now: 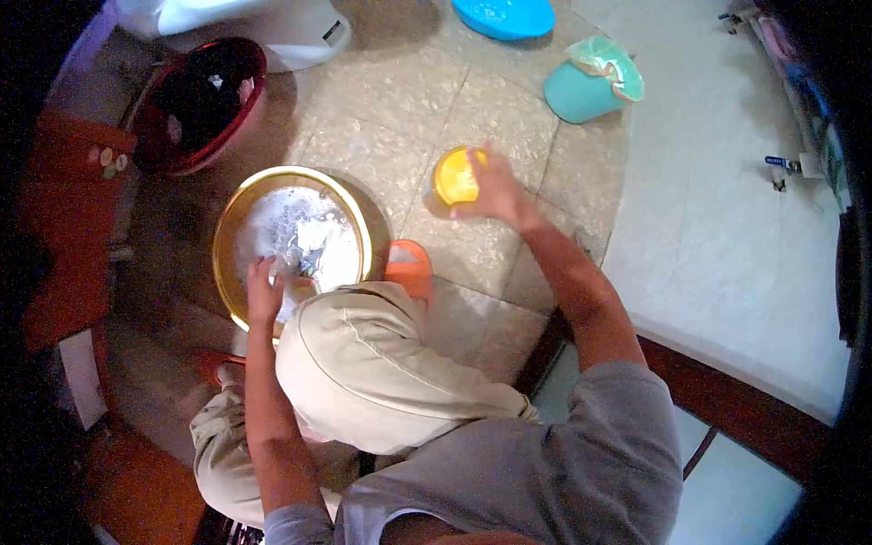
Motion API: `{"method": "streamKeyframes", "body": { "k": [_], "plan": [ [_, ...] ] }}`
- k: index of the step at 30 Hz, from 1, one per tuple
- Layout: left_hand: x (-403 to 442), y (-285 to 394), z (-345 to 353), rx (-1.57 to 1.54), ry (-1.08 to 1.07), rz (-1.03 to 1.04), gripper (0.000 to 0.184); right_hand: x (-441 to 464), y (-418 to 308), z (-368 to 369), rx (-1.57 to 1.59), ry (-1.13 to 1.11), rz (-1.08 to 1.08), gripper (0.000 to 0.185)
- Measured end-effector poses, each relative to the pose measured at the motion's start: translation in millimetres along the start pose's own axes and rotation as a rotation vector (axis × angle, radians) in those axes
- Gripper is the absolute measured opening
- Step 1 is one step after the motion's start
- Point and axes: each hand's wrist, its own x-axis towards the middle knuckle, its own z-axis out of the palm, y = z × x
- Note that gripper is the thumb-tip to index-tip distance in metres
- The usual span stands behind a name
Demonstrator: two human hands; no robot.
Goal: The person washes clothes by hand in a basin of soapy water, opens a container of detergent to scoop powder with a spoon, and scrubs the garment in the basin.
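Observation:
A gold-rimmed basin (367, 238) with foamy water and pale wet cloth (313, 238) stands on the floor before my knees. My left hand (263, 289) is over its near left part, fingers stretched and slightly apart. A pale item (296, 291) lies beside these fingers; its kind is not clear. To the right, my right hand (495, 191) reaches out with fingers spread at the yellow lid (456, 175) of a round container standing on the tiles. Thumb and fingers lie along the lid's right side, slightly blurred; whether they grip it is unclear.
A dark red basin (254, 113) with dark contents stands at the upper left, near a white plastic object (304, 41). Farther off are a blue basin (509, 23) and a lined teal bin (581, 93). An orange slipper (411, 270) is beside the gold-rimmed basin.

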Motion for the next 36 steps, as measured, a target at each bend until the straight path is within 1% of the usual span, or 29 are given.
{"method": "streamKeyframes", "body": {
  "k": [2,3,6,7,9,10,11,12,15,17,19,20,21,23,24,25,26,27,30,33,35,36],
  "plan": [
    [2.5,-9.1,-19.2,0.003,-0.051,-0.04,0.037,-8.0,-17.1,-3.2,-0.06,0.043,-0.188,0.116],
    [4.6,-8.0,-28.3,0.045,-0.02,-0.064,0.036,-7.9,-18.3,-4.2,-0.08,0.059,-0.283,0.114],
    [11.8,-29.6,-44.4,0.077,-0.032,0.056,0.035,1.3,-28.3,-18.5,-0.168,-0.076,-0.314,0.116],
    [17.9,-0.7,-56.9,-0.198,-0.057,-0.125,0.034,3.4,-31.9,-25.3,-0.176,-0.103,-0.312,0.115],
    [39.5,16.8,-65.1,-0.167,-0.106,-0.039,0.034,2.6,-35.8,-37.0,-0.193,-0.169,-0.31,0.114],
    [51.5,26.9,-69.9,-0.154,-0.127,0.007,0.034,3.5,-35.0,-36.2,-0.203,-0.163,-0.303,0.113],
    [58.2,55.6,-78.5,0.041,-0.108,0.092,0.033,4.8,-33.1,-34.2,-0.216,-0.156,-0.293,0.113],
    [67.3,73.5,-80.3,0.019,-0.098,0.129,0.032,3.5,-30.8,-32.6,-0.225,-0.154,-0.285,0.112],
    [82.2,97.2,-72.8,-0.045,-0.111,0.184,0.031,22.4,-15.3,-25.7,-0.115,-0.125,-0.366,0.096],
    [86.4,99.7,-69.2,-0.101,-0.126,0.193,0.03,44.0,-9.2,-64.2,0.119,-0.51,-0.358,0.088],
    [80.1,94.7,-65.2,-0.108,-0.112,0.201,0.031,50.7,1.1,-85.3,0.366,-0.541,-0.257,0.064],
    [73.8,89.7,-61.9,-0.113,-0.106,0.201,0.031,59.9,13.5,-80.4,0.488,-0.477,-0.285,0.056],
    [66.0,80.1,-56.6,-0.086,-0.111,0.16,0.031,68.4,24.2,-75.9,0.607,-0.408,-0.313,0.047],
    [44.9,44.2,-35.1,-0.034,-0.112,0.08,0.031,72.3,29.8,-69.1,0.749,-0.185,-0.185,0.038],
    [32.1,15.0,-13.2,-0.091,-0.142,-0.092,0.031,75.2,31.4,-66.1,0.814,-0.073,-0.119,0.035],
    [19.7,-18.1,9.6,0.006,-0.145,0.065,0.034,82.5,35.3,-56.3,0.877,0.081,-0.045,0.033],
    [0.5,-15.6,19.0,0.05,-0.126,0.07,0.039,92.0,40.7,-39.9,0.935,0.237,0.03,0.032],
    [-14.3,-0.1,21.4,0.02,-0.17,0.045,0.044,96.9,44.4,-28.9,0.988,0.393,0.109,0.031],
    [-36.3,24.7,30.7,-0.004,-0.313,-0.088,0.045,85.4,49.8,-22.7,0.551,0.704,0.064,0.025],
    [-50.0,28.2,32.7,-0.002,-0.323,-0.158,0.045,53.1,37.4,-14.0,0.14,0.491,-0.262,0.023],
    [-58.4,29.7,31.7,0.005,-0.317,-0.187,0.045,40.9,22.2,0.3,0.084,0.098,-0.459,0.017],
    [-62.0,30.3,31.4,0.004,-0.312,-0.198,0.045,38.9,13.1,5.9,-0.035,0.025,-0.476,0.016]
  ]
}}
